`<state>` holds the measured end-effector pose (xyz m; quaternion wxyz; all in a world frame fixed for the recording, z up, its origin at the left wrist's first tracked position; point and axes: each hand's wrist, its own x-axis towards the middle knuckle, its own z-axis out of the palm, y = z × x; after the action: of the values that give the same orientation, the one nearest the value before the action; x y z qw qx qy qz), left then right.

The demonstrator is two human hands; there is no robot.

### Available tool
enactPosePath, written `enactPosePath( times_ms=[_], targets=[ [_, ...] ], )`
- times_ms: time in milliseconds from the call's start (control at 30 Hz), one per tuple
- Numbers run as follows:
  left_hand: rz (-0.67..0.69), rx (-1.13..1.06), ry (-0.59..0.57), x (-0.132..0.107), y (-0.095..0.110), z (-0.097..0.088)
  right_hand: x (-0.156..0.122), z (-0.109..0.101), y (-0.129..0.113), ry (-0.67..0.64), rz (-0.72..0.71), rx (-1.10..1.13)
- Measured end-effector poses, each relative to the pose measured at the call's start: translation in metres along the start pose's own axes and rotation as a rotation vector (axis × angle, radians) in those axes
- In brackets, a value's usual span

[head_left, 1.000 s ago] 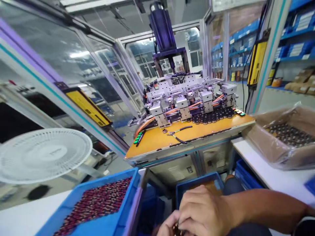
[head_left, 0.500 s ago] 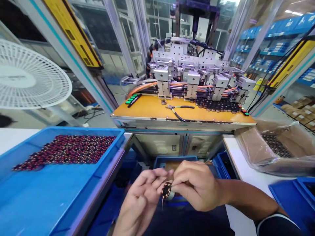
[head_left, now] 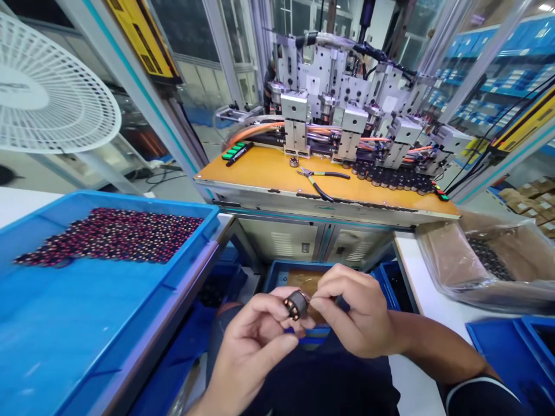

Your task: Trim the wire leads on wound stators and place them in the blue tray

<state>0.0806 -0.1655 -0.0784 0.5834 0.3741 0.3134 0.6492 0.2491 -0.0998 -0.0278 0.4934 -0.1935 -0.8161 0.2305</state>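
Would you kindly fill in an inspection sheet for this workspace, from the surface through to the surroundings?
Surface: orange tabletop, dark marks along its front edge.
Job's things: small round part with copper-coloured windings; blue tray of small dark and red parts at left.
Clutter: pliers lying open on the tabletop, left of clustered dark round parts.
Hands: left hand holds the small round part; right hand has fingertips at its side, contact unclear.
Cables: orange tubes run along the machine.
Surroundings: white fan at left, plastic-lined box at right.
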Motion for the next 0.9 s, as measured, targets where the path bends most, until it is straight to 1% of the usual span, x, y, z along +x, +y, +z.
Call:
enactPosePath(
  times_ms=[67,133,200,233,333,400,433,500,567,667,733,767,800,833,867,900],
  targets=[
    [0.119,0.068,0.030,0.002,0.001,0.002,0.000,0.003,-0.001,0.018,0.023,0.007],
    [0.213,0.149,0.085,0.004,0.003,0.003,-0.001,0.006,-0.004,0.043,0.074,0.033],
    [0.268,0.213,0.126,0.006,0.004,0.005,-0.003,0.009,-0.007,0.070,0.177,0.095],
    [0.284,0.239,0.144,0.006,0.005,0.005,-0.003,0.010,-0.009,0.076,0.255,0.154],
    [0.258,0.292,0.161,0.005,0.004,0.002,-0.006,0.013,-0.011,0.007,0.571,0.455],
    [0.207,0.283,0.149,0.003,0.002,-0.003,-0.008,0.013,-0.011,-0.068,0.771,0.654],
    [0.185,0.259,0.138,0.003,0.001,-0.006,-0.009,0.013,-0.010,-0.097,0.847,0.719],
    [0.161,0.192,0.114,0.003,-0.001,-0.010,-0.010,0.014,-0.006,-0.138,0.955,0.791],
    [0.153,0.129,0.096,0.005,-0.003,-0.013,-0.011,0.015,0.000,-0.167,1.011,0.843],
    [0.133,0.065,0.077,0.006,-0.004,-0.014,-0.013,0.021,0.007,-0.240,0.992,0.941],
    [0.104,0.022,0.067,0.008,-0.004,-0.013,-0.016,0.026,0.010,-0.273,0.920,0.982],
    [0.082,-0.013,0.066,0.010,-0.004,-0.012,-0.018,0.029,0.011,-0.247,0.856,0.974],
    [0.052,-0.056,0.078,0.012,-0.005,-0.011,-0.020,0.032,0.012,-0.189,0.757,0.923],
    [0.006,-0.102,0.104,0.015,-0.005,-0.009,-0.021,0.035,0.014,-0.109,0.617,0.817],
    [-0.053,-0.141,0.150,0.018,-0.006,-0.007,-0.022,0.036,0.016,-0.015,0.443,0.650],
    [-0.121,-0.167,0.220,0.021,-0.008,-0.006,-0.023,0.037,0.018,0.077,0.250,0.438]
  ],
)
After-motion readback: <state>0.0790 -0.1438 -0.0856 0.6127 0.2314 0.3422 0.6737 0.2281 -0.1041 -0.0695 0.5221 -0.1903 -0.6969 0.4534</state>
